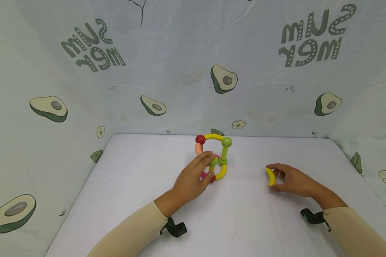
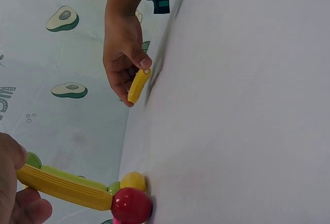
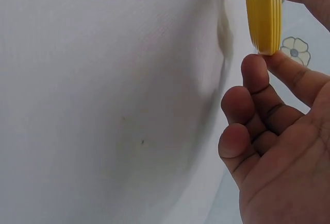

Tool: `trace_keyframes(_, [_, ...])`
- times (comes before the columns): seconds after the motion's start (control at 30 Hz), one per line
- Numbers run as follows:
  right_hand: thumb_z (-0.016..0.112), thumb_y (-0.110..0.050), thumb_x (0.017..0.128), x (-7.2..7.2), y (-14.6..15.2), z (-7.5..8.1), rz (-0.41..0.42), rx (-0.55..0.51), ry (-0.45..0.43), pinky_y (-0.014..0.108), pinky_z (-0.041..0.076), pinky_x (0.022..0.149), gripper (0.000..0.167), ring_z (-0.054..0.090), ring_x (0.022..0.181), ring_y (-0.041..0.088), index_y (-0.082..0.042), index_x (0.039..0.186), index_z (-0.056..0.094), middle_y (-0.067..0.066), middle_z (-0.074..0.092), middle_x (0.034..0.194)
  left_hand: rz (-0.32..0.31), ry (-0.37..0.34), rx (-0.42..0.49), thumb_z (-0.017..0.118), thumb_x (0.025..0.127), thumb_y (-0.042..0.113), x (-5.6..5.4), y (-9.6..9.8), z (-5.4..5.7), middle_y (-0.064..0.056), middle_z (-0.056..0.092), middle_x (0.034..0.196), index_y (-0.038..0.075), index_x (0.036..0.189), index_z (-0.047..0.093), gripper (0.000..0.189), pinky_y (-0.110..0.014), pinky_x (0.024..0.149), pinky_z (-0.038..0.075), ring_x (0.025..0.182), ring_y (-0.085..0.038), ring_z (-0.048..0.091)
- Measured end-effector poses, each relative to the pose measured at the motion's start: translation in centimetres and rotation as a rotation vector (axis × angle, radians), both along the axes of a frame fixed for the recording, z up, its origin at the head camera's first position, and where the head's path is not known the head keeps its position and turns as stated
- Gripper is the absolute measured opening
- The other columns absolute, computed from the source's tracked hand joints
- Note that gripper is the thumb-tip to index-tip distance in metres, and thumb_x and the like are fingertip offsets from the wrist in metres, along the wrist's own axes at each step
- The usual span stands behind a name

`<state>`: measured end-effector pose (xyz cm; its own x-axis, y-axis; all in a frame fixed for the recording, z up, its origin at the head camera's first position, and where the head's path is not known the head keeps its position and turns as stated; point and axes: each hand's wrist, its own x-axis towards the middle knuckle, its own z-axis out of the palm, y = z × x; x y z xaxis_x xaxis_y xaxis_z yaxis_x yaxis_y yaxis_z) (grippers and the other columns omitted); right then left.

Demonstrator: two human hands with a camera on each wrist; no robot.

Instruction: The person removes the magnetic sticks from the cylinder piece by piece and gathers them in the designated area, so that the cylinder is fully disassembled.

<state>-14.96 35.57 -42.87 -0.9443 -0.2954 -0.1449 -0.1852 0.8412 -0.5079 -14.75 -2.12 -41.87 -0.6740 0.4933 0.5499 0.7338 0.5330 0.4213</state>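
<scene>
Head view: the left hand [image 1: 190,180] grips a multicoloured ball-and-rod frame [image 1: 223,161] on the white table [image 1: 241,221]; over to its right, the right hand [image 1: 294,181] pinches a curved, ribbed yellow stick [image 1: 270,176] by its ends.

The curved piece [image 1: 270,177] was yellow, and the ball-and-rod frame [image 1: 224,153] mixed red, green, yellow, pink and peach. Green-and-cream avocados [image 1: 224,79] patterned the pale backdrop [image 1: 186,46]; the tabletop [image 1: 244,217] was white.

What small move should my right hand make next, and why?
Probably carry the short curved yellow stick toward the multicoloured ball-and-stick frame: your right hand pinches the stick apart from the frame, while your left hand holds that frame.
</scene>
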Motion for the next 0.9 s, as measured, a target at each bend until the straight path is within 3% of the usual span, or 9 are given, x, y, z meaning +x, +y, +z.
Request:
trace_keyframes(0.37, [0.09,-0.029,0.078,-0.04,0.26,-0.25,0.019,-0.01,-0.053,0.052,0.05,0.094,0.07,0.055,0.103,0.031,-0.002,0.136,0.06,0.005,0.055,0.105,-0.001,0.013,-0.01,0.078,0.092,0.009,-0.06,0.03,0.01,-0.01,0.049,0.15,0.004,0.148,0.051,0.063,-0.027,0.107,0.042,0.138,-0.019,0.048])
trace_keyframes(0.9, [0.089,-0.031,0.08,-0.14,0.3,-0.33,0.034,-0.005,-0.052,0.049,0.049,0.092,0.073,0.054,0.103,0.029,-0.003,0.139,0.059,0.004,0.055,0.106,0.005,0.023,-0.028,0.078,0.092,0.012,-0.15,-0.04,-0.07,-0.007,0.047,0.153,0.005,0.15,0.05,0.064,-0.025,0.108,0.041,0.14,-0.017,0.046])
